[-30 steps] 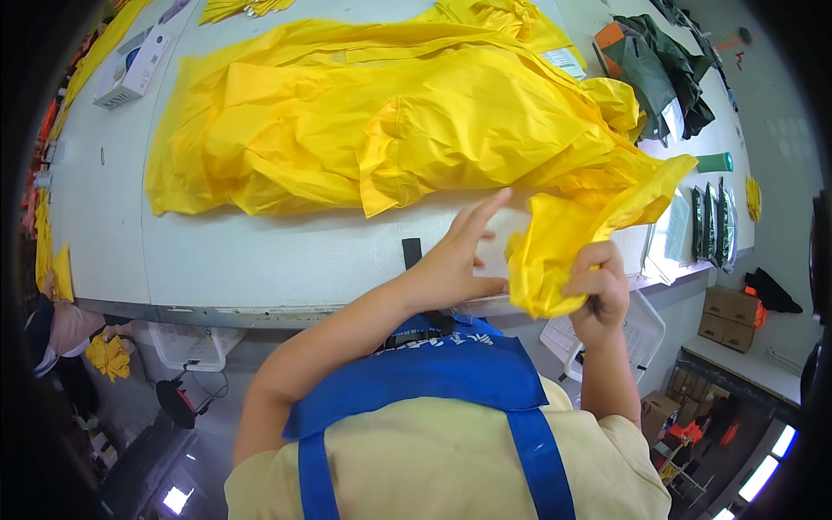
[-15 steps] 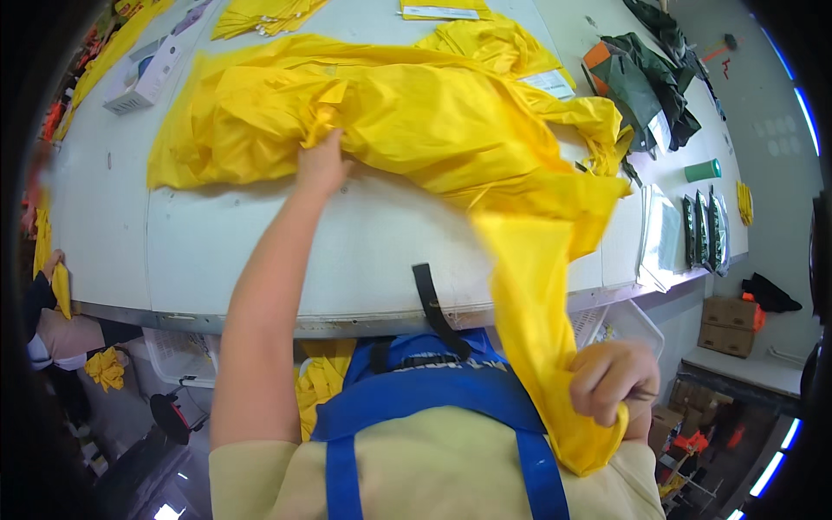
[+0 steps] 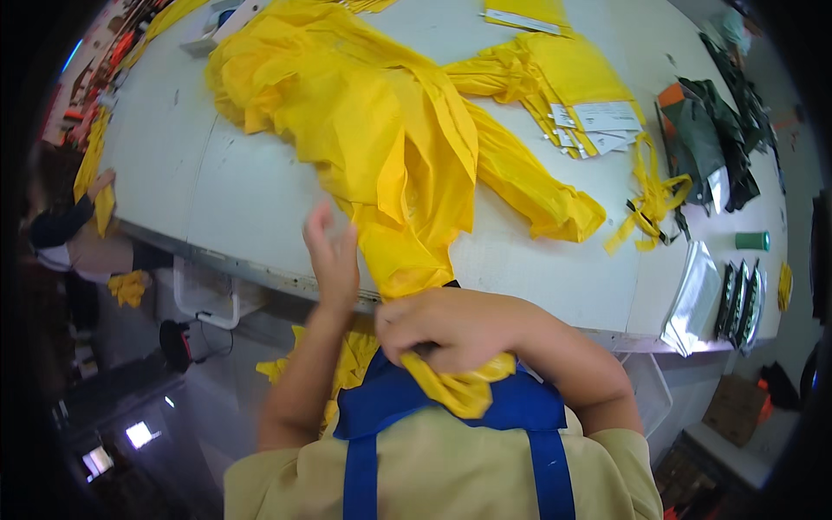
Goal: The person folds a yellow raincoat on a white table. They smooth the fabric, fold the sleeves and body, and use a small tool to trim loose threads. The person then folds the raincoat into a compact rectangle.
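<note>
A crumpled yellow garment of thin, slightly shiny cloth is spread across the white table. One sleeve-like length of it comes toward me over the table's near edge. My right hand is closed round that end in front of my blue apron, and a yellow bunch hangs out below the fist. Beside the same length, on its left, my left hand is raised with fingers apart, somewhat blurred, holding nothing. Another sleeve-like part lies out to the right on the table.
Folded yellow pieces with white labels lie at the far right, near a tangle of yellow straps. Dark green cloth, a green cylinder and flat packs line the right side. Another person's hand is at the left edge.
My left hand has let go of the garment's middle and come nearer. My right hand has moved left to my front with the yellow end. The garment has been pulled toward me, and the view has shifted.
</note>
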Motion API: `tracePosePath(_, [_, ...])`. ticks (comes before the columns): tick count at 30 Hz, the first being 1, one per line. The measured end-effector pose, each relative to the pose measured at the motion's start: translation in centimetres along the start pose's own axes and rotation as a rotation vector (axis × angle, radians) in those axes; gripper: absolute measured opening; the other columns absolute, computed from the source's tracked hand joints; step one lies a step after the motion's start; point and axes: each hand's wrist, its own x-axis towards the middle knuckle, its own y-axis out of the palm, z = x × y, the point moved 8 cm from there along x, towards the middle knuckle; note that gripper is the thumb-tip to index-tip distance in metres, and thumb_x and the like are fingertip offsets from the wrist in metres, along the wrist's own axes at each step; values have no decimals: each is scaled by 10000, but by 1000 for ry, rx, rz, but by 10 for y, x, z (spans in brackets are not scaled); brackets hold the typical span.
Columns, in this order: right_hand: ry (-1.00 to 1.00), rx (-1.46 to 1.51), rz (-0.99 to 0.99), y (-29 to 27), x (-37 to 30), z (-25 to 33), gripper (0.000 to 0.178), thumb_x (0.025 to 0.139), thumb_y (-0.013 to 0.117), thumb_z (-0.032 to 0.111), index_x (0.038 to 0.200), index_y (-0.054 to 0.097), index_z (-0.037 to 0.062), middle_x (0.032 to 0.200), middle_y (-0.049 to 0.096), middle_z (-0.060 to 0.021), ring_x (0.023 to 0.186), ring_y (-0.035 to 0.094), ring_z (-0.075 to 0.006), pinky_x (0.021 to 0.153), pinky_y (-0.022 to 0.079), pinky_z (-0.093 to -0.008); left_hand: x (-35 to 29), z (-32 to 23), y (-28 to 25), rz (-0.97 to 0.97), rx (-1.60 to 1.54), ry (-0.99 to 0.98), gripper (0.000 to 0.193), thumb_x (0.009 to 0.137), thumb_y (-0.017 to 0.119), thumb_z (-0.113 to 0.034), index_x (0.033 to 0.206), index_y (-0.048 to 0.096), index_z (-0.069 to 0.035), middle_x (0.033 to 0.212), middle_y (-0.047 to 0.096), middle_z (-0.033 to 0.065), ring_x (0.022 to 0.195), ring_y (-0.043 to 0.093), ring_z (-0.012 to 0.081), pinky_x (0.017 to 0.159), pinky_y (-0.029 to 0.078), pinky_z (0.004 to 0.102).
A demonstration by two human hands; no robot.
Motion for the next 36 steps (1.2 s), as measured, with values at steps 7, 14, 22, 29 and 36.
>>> tracePosePath(7, [-18,-69,-370,-17,9,-25,258,729,540,9,979,592,47,967,577,-92,764,576,-228,688,464,-304,-126,-2,69,633,-656,-743,455,923,532,-178,1338,400,-47,1291,491,115,1158,505,206,976,408,349])
tracePosePath(14, [491,-711,-897,-136,-90,-162,336,890,521,80,1217,560,145,1061,600,-137,829,621,-266,726,513,-342,-147,-12,98,703,-1039,-1099,467,926,540,-195,1349,390,-65,1283,504,108,1143,529,204,967,428,351])
tracePosePath(22, [932,-1040,-318,-173,-17,-286,470,942,414,306,1399,338,388,1446,299,-242,1041,595,-379,838,502,-454,-89,21,85,279,-1616,-986,488,921,555,-184,1360,373,-72,1284,504,104,1144,535,208,954,446,346])
tracePosePath(29, [864,-1000,-419,-286,17,-299,393,952,427,240,1344,458,222,1365,445,-181,1154,520,-348,945,432,-410,-71,27,91,270,-1772,-1009,509,917,569,-173,1370,358,-78,1286,505,100,1144,540,211,943,462,341])
tracePosePath(36, [580,-402,-990,-153,-118,-175,220,907,511,60,1099,597,-5,1045,635,-102,943,586,-170,824,442,-271,-134,21,109,390,-1497,-1137,552,903,589,-129,1386,326,-84,1287,508,100,1150,539,212,934,468,333])
